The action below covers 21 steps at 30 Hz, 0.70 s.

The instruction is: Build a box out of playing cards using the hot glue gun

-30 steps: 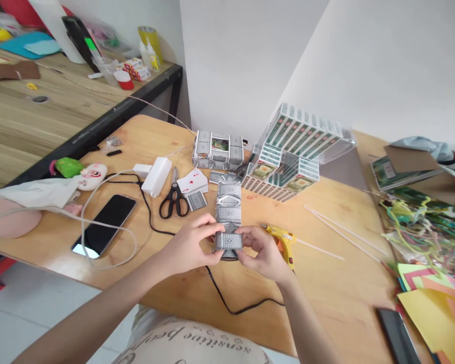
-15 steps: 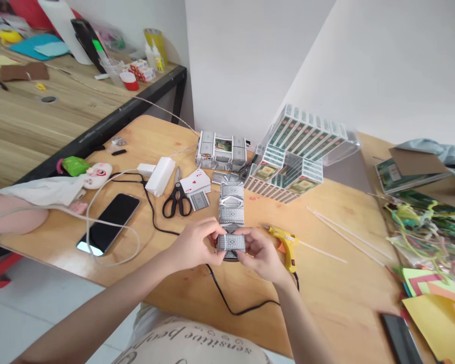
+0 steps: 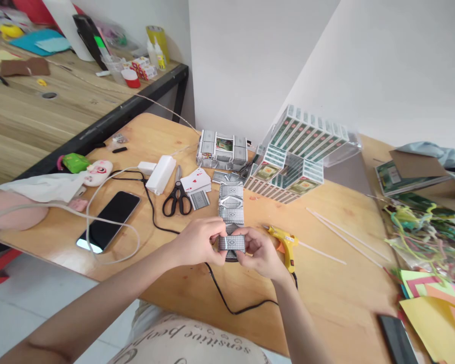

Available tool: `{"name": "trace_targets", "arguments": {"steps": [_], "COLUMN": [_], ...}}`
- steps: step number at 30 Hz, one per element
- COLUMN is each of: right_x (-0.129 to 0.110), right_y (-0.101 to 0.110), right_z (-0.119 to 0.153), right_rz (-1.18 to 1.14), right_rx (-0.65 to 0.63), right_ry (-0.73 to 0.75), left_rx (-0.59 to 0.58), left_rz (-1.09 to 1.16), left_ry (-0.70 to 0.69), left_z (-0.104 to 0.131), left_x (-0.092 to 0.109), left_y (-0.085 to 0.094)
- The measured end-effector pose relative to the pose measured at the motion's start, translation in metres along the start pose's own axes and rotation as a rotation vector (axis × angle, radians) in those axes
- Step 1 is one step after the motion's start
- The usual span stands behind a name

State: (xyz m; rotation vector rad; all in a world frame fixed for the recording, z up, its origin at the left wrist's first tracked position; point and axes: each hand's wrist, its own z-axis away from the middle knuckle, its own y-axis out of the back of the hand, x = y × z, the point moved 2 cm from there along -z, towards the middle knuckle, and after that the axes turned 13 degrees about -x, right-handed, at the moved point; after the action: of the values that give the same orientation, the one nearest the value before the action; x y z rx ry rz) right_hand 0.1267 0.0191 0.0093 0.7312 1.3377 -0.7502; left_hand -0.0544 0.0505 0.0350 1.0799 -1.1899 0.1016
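Note:
My left hand point(image 3: 202, 241) and my right hand point(image 3: 261, 251) pinch the two sides of a grey patterned card piece point(image 3: 232, 242) near the table's front. Beyond it, in line, lies a strip of folded grey cards point(image 3: 231, 208). Loose playing cards point(image 3: 196, 181) and black-handled scissors point(image 3: 177, 197) rest to the left of the strip. A yellow glue gun point(image 3: 286, 242) lies just right of my right hand. Farther back stands a box-like structure made of grey cards point(image 3: 222, 150).
Stacked green card boxes point(image 3: 307, 131) stand at the back right. A phone point(image 3: 109, 221), white cable and white block point(image 3: 161, 174) lie left. Thin glue sticks point(image 3: 345, 236), coloured paper point(image 3: 432, 323) and another phone point(image 3: 398, 338) lie right. Another person's arm point(image 3: 15, 207) rests at far left.
The fingers of my left hand have curled slightly more at the card piece's left edge. Both hands stay at the same piece; the view has shifted slightly.

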Motion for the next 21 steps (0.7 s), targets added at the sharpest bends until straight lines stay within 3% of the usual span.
{"name": "trace_targets", "arguments": {"steps": [10,21], "right_x": [0.001,0.005], "right_y": [0.006,0.005], "right_z": [0.005,0.004], "right_rz": [0.058,0.076], "right_rx": [-0.004,0.012], "right_ry": [0.010,0.036], "left_rx": [-0.079,-0.043], "left_rz": [-0.038,-0.019], "left_ry": [0.044,0.077], "left_z": [-0.002,-0.003], "left_x": [0.007,0.010], "left_y": [0.003,0.003]}}
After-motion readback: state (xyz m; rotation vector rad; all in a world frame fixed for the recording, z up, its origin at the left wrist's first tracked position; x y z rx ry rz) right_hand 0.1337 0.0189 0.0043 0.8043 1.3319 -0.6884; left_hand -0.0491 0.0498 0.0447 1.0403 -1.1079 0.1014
